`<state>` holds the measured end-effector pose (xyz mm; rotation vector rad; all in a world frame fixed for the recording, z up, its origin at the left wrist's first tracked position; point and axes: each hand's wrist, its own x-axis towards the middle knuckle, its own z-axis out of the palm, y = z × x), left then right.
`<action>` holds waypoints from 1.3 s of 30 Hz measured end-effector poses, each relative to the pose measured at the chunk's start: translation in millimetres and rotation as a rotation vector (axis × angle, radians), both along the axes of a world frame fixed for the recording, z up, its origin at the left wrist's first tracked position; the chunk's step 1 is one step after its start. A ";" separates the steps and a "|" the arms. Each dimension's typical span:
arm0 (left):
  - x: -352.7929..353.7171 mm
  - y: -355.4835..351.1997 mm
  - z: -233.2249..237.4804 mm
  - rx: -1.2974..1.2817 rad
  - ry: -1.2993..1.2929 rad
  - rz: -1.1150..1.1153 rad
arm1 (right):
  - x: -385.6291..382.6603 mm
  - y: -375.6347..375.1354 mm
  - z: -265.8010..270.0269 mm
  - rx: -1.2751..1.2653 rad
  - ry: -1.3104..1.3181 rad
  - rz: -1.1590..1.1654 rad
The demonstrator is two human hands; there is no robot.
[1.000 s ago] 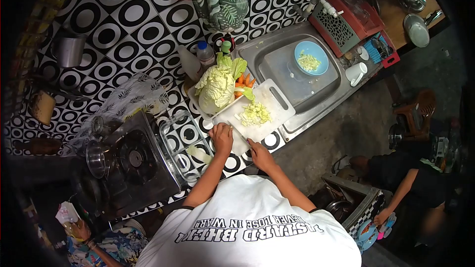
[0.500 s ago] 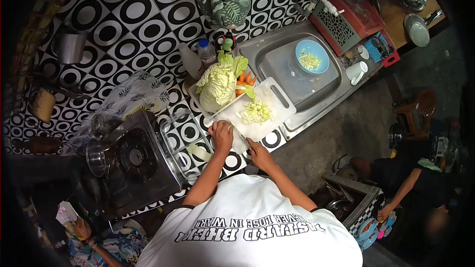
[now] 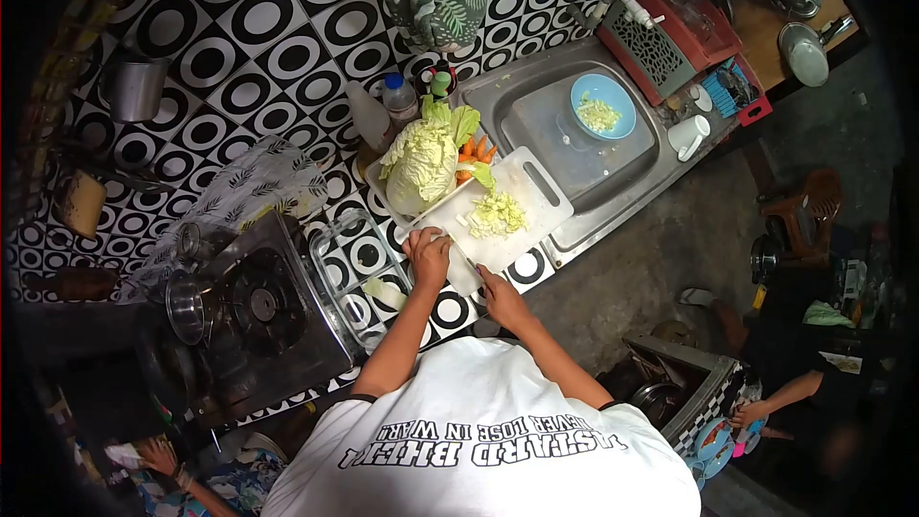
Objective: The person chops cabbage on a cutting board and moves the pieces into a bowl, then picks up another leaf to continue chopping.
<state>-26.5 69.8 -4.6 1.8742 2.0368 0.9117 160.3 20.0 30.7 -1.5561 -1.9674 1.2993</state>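
A steel sink point(image 3: 565, 161) is set into the black-and-white ringed counter, with a blue bowl point(image 3: 603, 107) of pale chopped bits inside it. A red dish rack point(image 3: 670, 38) stands at its far end, and a white mug point(image 3: 689, 137) is just beside that. 2 plastic bottles point(image 3: 400, 103) stand by the wall. Left of them sits a gas stove point(image 3: 257, 308), with a glass dish point(image 3: 335, 258) beside it holding what may be a leaf. Another person point(image 3: 795, 364) crouches at the right.

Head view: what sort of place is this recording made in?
Most likely a small home kitchen: a steel sink, a gas stove and a cutting board with chopped cabbage, all on a tiled counter.
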 end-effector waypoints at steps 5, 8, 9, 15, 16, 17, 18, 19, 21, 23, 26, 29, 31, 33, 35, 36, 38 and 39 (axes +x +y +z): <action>0.5 -1.4 1.0 -0.019 0.002 0.029 | -7.7 -6.2 10.7 -0.033 -0.068 0.018; 0.0 -1.7 2.0 -0.028 0.005 0.040 | -11.3 -7.2 13.5 -0.034 -0.101 0.036; -0.2 -1.7 1.9 -0.030 0.010 0.039 | -12.0 -7.3 13.1 -0.039 -0.121 0.043; -4.4 -1.3 5.9 -0.039 0.034 -0.011 | -19.9 -9.4 12.8 -0.005 -0.134 0.046; -4.7 -1.2 6.3 -0.039 0.032 -0.017 | -21.7 -11.7 12.7 -0.006 -0.135 0.040; -5.5 -1.0 6.7 -0.042 0.024 -0.025 | -24.3 -13.6 12.7 0.006 -0.121 0.025; -6.9 -0.4 4.7 -0.043 0.016 -0.033 | -27.1 -14.6 12.7 0.020 -0.106 0.010; -8.0 0.4 2.7 -0.041 0.015 -0.039 | -29.5 -15.7 12.9 0.022 -0.107 0.004; -9.5 3.1 0.8 0.012 0.044 -0.056 | -32.9 -18.0 13.3 -0.011 -0.114 -0.019; -10.8 5.3 0.7 0.013 0.037 -0.081 | -35.3 -20.2 13.7 0.006 -0.114 -0.044; -13.8 7.6 3.4 0.011 0.031 -0.121 | -39.2 -24.2 11.8 0.019 -0.110 -0.081; -14.5 7.9 3.3 0.010 0.024 -0.127 | -42.1 -28.2 9.0 0.035 -0.110 -0.091; -14.8 7.2 3.2 0.010 0.019 -0.126 | -44.8 -29.4 13.1 0.026 -0.114 -0.093; -14.1 7.4 3.2 0.011 0.018 -0.120 | -46.2 -28.5 17.4 0.002 -0.125 -0.089; -14.0 6.5 3.0 0.017 0.018 -0.113 | -47.5 -29.1 18.5 -0.022 -0.136 -0.077; -13.3 6.7 2.8 0.023 0.019 -0.111 | -47.7 -29.7 18.7 -0.026 -0.147 -0.075; -11.9 10.2 3.4 0.025 0.022 -0.105 | -45.5 -24.1 18.9 -0.018 -0.161 -0.070; -12.2 5.7 2.9 0.010 0.029 -0.101 | -45.2 -25.6 20.8 -0.005 -0.167 -0.056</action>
